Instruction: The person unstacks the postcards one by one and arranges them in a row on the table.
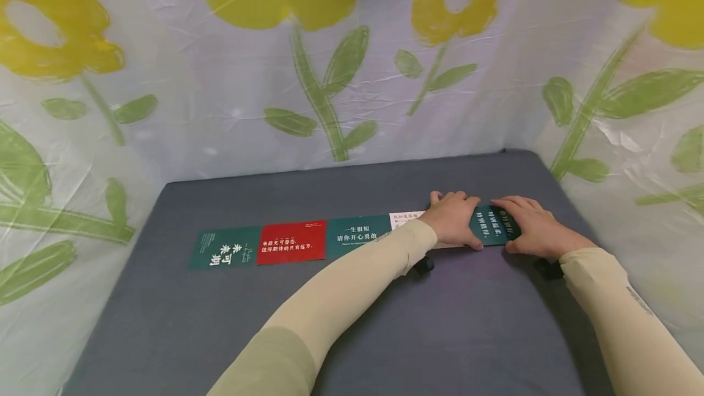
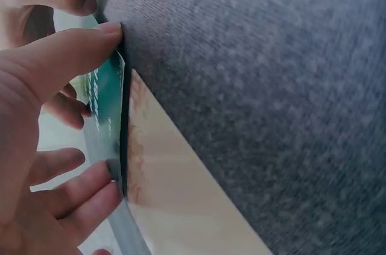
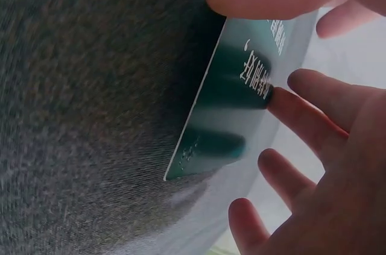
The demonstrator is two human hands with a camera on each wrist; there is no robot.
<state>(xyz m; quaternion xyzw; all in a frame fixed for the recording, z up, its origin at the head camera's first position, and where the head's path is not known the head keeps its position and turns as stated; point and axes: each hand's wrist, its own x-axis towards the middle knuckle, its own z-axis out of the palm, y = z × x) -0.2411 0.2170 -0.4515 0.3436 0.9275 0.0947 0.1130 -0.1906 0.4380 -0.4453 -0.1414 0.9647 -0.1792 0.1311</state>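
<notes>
A dark green card point(image 1: 489, 225) with white lettering lies between my two hands, at the right end of a row of cards. My left hand point(image 1: 452, 219) holds its left part, the thumb at the near edge and the fingers at the far edge. At the other end my right hand point(image 1: 541, 226) grips the same card, also thumb near and fingers far. The left wrist view shows this green card point(image 2: 107, 101) beside a pale card point(image 2: 175, 188), which my left hand partly covers in the head view. Printed lettering shows on the green card point(image 3: 223, 95) in the right wrist view.
Further left in the row are a white card point(image 1: 406, 217) with red print, a green card point(image 1: 352, 232), a red card point(image 1: 291, 242) and another green card point(image 1: 224, 249). They lie on a grey cloth-covered table point(image 1: 429, 335). A flower-patterned curtain point(image 1: 220, 109) hangs behind.
</notes>
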